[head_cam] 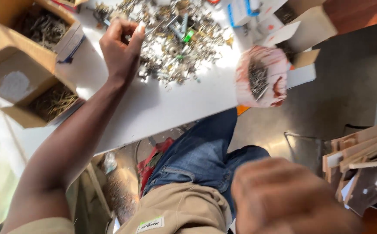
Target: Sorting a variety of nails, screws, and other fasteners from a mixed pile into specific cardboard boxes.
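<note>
A white table [162, 108] fills the far half of the view, sunlit and crowded. On its far middle lies a wide heap of mixed screws, bolts and small metal fittings [177, 41], with a green piece or two among them. At the far left stand two open cardboard boxes: the farther cardboard box [36, 26] holds dark screws, the nearer cardboard box [45, 97] holds pale, straw-coloured nails or screws. At the table's right edge a round pinkish-white tub [261, 77] holds a clump of dark nails, and beyond it sit open white cartons [299, 28], contents unclear. Off the table, to the right, lies a stack of wooden offcuts [362, 149].

The left hand [121, 50] rests at the heap's left edge, fingers curled in a pinch; what they grip is too small to tell. The right hand [283, 199], near and blurred, is clenched in a fist.
</note>
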